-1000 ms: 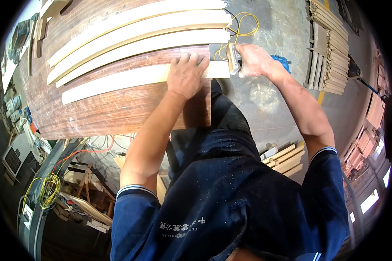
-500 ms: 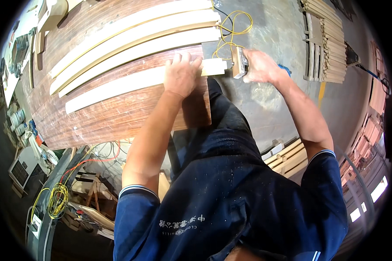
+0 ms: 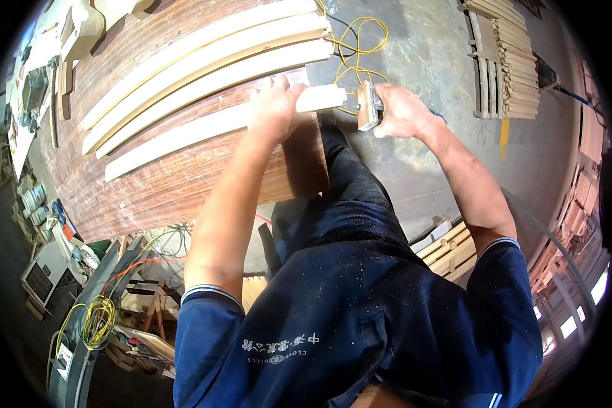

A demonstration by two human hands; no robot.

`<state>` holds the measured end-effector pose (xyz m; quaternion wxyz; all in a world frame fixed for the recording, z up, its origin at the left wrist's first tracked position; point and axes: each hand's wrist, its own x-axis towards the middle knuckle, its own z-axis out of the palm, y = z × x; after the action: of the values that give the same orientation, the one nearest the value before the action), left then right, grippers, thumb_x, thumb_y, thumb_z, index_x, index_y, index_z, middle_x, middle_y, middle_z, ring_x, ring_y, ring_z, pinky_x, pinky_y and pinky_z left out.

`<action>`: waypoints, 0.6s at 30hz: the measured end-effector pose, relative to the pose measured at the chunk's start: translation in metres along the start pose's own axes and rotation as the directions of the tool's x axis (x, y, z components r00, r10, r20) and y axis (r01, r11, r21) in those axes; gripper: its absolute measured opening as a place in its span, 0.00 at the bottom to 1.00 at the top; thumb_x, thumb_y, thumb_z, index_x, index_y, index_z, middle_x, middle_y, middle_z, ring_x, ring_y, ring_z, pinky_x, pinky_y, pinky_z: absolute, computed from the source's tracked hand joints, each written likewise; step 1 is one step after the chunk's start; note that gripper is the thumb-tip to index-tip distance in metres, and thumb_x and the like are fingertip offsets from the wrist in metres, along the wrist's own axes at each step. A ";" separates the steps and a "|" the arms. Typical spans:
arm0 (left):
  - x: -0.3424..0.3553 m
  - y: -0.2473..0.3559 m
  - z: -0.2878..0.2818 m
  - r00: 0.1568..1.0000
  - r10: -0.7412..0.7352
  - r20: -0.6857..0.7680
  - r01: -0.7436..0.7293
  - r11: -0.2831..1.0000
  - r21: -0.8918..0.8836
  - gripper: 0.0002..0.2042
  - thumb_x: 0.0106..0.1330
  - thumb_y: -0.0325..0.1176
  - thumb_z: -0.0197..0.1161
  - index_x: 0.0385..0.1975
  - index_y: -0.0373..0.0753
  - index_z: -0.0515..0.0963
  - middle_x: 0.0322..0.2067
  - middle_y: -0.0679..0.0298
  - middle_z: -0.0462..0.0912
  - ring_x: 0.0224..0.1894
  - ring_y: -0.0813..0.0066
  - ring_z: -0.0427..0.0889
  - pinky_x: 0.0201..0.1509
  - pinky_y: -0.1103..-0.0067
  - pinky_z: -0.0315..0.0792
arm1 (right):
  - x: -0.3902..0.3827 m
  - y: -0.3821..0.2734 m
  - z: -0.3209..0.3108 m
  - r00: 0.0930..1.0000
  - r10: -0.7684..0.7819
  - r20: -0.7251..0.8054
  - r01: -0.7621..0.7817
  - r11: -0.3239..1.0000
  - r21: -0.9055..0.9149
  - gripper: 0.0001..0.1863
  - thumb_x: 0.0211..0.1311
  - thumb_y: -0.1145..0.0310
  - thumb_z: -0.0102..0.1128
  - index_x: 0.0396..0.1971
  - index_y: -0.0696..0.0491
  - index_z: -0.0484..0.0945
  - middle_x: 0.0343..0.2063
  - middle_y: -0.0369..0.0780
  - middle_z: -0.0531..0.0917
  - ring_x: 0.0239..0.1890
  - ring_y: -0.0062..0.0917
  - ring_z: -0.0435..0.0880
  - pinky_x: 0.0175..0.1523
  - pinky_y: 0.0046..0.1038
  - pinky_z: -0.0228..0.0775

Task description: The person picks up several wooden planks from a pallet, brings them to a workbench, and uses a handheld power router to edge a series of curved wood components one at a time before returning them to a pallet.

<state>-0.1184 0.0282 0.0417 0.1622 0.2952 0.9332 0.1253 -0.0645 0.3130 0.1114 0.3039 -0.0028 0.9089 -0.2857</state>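
My left hand (image 3: 273, 110) is closed over a long pale wooden strip (image 3: 177, 144), close to its right end. The strip lies along the near part of a brown wooden tabletop (image 3: 231, 180), its notched tip reaching past the right edge. Just beyond that tip, my right hand (image 3: 404, 113) grips a sander (image 3: 367, 107) with a flat rectangular pad. The pad stands on edge, facing the strip's end with a small gap between. My palm and fingers hide most of the sander's body.
Several similar pale strips (image 3: 211, 62) lie side by side farther back on the tabletop. A yellow hose (image 3: 368, 42) loops over the grey floor by the table's right edge. Stacked wood pieces (image 3: 513, 68) are at the far right. Coiled yellow cable (image 3: 98, 324) hangs at lower left.
The sander's pad has tilted, its lower end swinging a little left. My left hand still grips the strip at nearly the same place. The whole view has shifted slightly.
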 end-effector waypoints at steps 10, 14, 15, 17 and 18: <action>-0.038 0.013 0.049 0.926 0.063 -0.372 -0.020 0.993 0.118 0.36 0.52 0.43 0.79 0.66 0.55 0.76 0.54 0.64 0.75 0.64 0.56 0.72 0.66 0.59 0.66 | -0.018 0.003 0.001 0.999 0.044 -0.021 -0.045 0.999 -0.008 0.29 0.34 0.66 0.76 0.41 0.60 0.78 0.37 0.53 0.84 0.44 0.54 0.83 0.50 0.44 0.78; -0.049 0.010 0.075 0.876 0.046 -0.481 -0.020 0.998 0.060 0.38 0.51 0.44 0.81 0.66 0.58 0.76 0.56 0.66 0.73 0.66 0.57 0.69 0.68 0.58 0.64 | -0.021 0.005 0.001 0.998 0.062 0.008 -0.061 0.996 -0.070 0.31 0.36 0.63 0.74 0.45 0.61 0.79 0.43 0.54 0.85 0.50 0.53 0.84 0.56 0.45 0.78; -0.048 0.010 0.075 0.872 0.050 -0.488 -0.015 0.997 0.076 0.38 0.51 0.45 0.81 0.67 0.59 0.76 0.56 0.66 0.72 0.66 0.57 0.69 0.67 0.58 0.64 | -0.022 0.008 0.002 0.999 0.051 0.004 -0.051 0.995 -0.081 0.31 0.37 0.63 0.74 0.45 0.61 0.79 0.43 0.54 0.85 0.50 0.53 0.84 0.56 0.45 0.78; -0.050 0.011 0.076 0.868 0.051 -0.495 -0.006 0.996 0.091 0.38 0.51 0.46 0.81 0.67 0.59 0.76 0.57 0.67 0.71 0.66 0.57 0.69 0.67 0.58 0.64 | -0.025 0.012 0.004 1.000 0.018 -0.016 -0.019 0.999 -0.036 0.30 0.35 0.64 0.75 0.43 0.60 0.78 0.40 0.53 0.84 0.46 0.53 0.83 0.54 0.45 0.78; -0.049 0.012 0.075 0.864 0.053 -0.501 -0.010 0.996 0.087 0.38 0.51 0.46 0.81 0.67 0.59 0.76 0.56 0.66 0.72 0.65 0.57 0.70 0.66 0.57 0.65 | -0.025 0.013 0.005 0.999 -0.012 -0.043 0.013 1.000 0.010 0.30 0.33 0.65 0.76 0.42 0.60 0.78 0.37 0.53 0.83 0.43 0.54 0.82 0.51 0.44 0.77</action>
<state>-0.0460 0.0187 -0.0114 -0.1005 0.2738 0.9427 0.1621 -0.0394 0.3258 0.1152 0.2827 -0.0008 0.9136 -0.2921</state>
